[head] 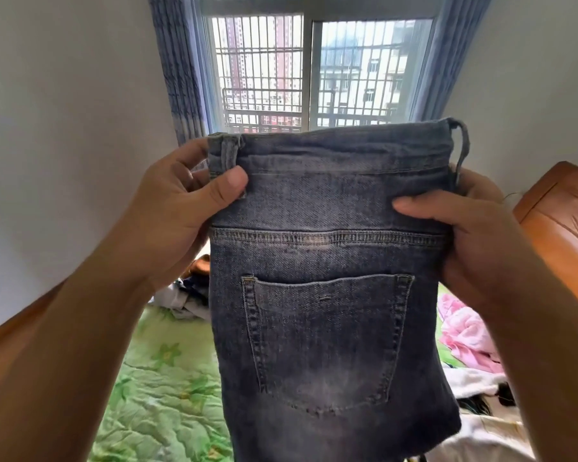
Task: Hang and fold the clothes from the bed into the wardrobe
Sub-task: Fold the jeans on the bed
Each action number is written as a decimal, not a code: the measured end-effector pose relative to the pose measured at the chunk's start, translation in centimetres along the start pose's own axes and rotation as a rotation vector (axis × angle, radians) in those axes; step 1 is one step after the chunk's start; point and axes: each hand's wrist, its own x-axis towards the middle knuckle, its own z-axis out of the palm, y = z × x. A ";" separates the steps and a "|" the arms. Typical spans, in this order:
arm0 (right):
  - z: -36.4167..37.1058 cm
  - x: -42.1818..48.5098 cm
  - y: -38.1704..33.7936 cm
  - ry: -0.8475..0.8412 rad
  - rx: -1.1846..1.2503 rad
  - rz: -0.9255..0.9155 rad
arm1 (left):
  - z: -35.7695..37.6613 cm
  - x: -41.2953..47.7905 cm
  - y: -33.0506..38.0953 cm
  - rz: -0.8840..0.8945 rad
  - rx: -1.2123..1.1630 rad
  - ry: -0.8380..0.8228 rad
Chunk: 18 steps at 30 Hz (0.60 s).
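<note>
the left hand [181, 208] and the right hand [474, 235] hold a pair of dark blue jeans [327, 208] up in the air, above the bed [161, 378] and in front of the window [314, 71]; the jeans seem folded along their length, so only one half shows, with the back pocket [324, 338] turned to the camera; the waistband [331, 151] is on top and about level, and the rest hangs straight down; the grip of the left hand pinches the left edge just under the waistband, the thumb pressed flat on the front and the other fingers hidden behind the cloth; the grip of the right hand pinches the right edge a little lower, thumb on the front, fingers behind; a belt loop [462, 148] stands out loose at the top right corner; the bed is green with a flower pattern; on it, at the right of the jeans, lie a pink cloth [464, 328] and a white cloth [474, 381]; at the left, further back, lies a small heap of mixed clothes [181, 298]; a carved wooden headboard [561, 221] is at the right; blue curtains [181, 78] hang on both sides of the barred window
</note>
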 end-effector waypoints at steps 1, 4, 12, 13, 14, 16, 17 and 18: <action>-0.6 0.2 1.0 0.022 -0.012 0.026 | -0.1 0.4 -0.9 -0.032 0.019 0.013; -2.9 0.6 5.1 0.058 -0.071 0.146 | -0.9 1.4 -4.9 -0.145 0.181 0.023; -7.9 -2.5 21.2 0.087 -0.527 0.562 | -4.7 0.4 -22.6 -0.328 0.850 -0.139; -8.5 -3.4 23.5 0.087 -0.643 0.621 | -5.0 -0.4 -24.9 -0.362 0.905 -0.165; -9.1 -4.4 25.6 0.073 -0.751 0.679 | -5.1 -1.3 -27.0 -0.387 0.942 -0.189; -10.1 -6.4 29.5 0.046 -0.883 0.785 | -5.2 -2.9 -31.2 -0.465 0.963 -0.233; -10.4 -7.2 31.4 0.046 -0.901 0.832 | -5.2 -3.5 -33.1 -0.522 0.951 -0.246; -10.6 -7.7 33.2 0.050 -0.917 0.865 | -5.2 -3.8 -34.9 -0.572 0.935 -0.249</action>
